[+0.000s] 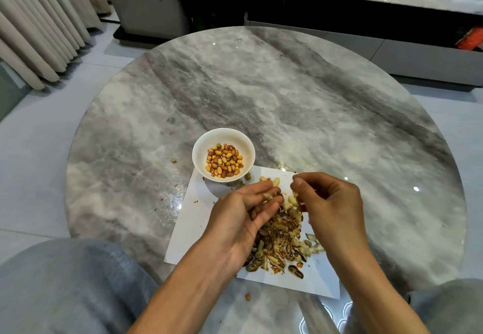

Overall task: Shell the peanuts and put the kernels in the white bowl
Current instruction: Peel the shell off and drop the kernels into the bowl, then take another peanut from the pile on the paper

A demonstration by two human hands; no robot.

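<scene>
Task looks well along, approx. The small round white ceramic bowl (223, 155) holds a few dozen red-brown and yellow shelled kernels (224, 161), too many to count exactly. Just below-right of the bowl, on 1 white paper sheet (194, 224) on the round grey marble desk (261, 93), lies 1 big pile of empty tan peanut shells (281, 242); a few pale pieces sit near the bowl. Left hand (245, 213) cups peanut bits w/ curled fingers. Right hand (326, 198) pinches thumb to fingers; what it grips, can't tell. 2 hands, 1 bowl.
</scene>
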